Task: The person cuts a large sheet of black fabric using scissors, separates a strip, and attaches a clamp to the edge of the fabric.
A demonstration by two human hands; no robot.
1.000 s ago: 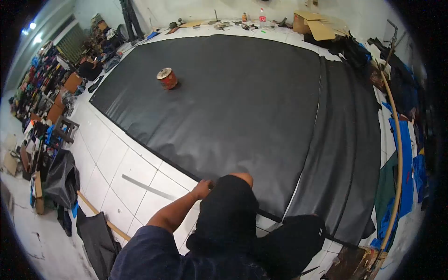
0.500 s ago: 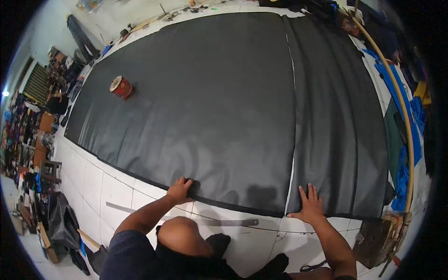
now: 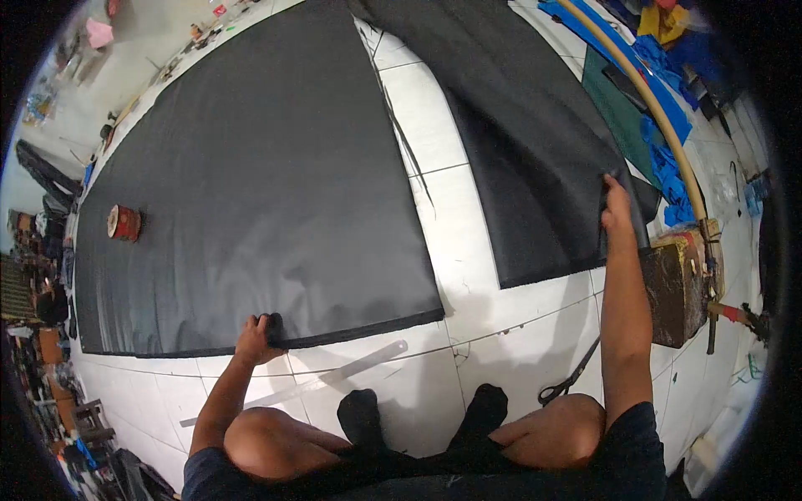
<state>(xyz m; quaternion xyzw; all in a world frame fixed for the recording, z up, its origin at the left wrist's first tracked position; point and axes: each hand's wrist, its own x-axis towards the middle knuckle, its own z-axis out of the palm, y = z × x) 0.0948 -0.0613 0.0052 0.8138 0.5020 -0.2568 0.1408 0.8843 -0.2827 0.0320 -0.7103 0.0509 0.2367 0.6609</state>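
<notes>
A: Quick, what's on my feed? Left hand?

B: I have the left hand (image 3: 257, 341) at the near edge of the big black sheet (image 3: 267, 167). Fingers bent, not spread. Small dark lump (image 3: 274, 331) by the fingertips; can't tell if it's a fold or a separate thing, or whether they pinch it. Probably there to steady that edge.

A: Right?

B: Right hand (image 3: 616, 207) is out at the far side of the black strip (image 3: 535, 150), fingers closed on a fold near its outer edge. Material bunches around them, so I'd call that a real grip. Thumb mostly hidden.

A: Why the wide arms?

B: Two pieces, one per hand, I'd say, bare tiles (image 3: 430, 125) between. The gap narrows away from me. Red tin (image 3: 124, 224) stands on the sheet's left part, likely as a weight. Metal ruler (image 3: 359, 364) and scissors (image 3: 558, 391) lie on the floor, off both pieces, in easy reach.

A: Placement against the fingers?

B: Sheet runs beyond the left fingers and out to both sides. Strip lies mostly inward of the right fingers, towards the gap, its near end closer to me. Tin's well apart from both hands; ruler's just on my side of the left one.
</notes>
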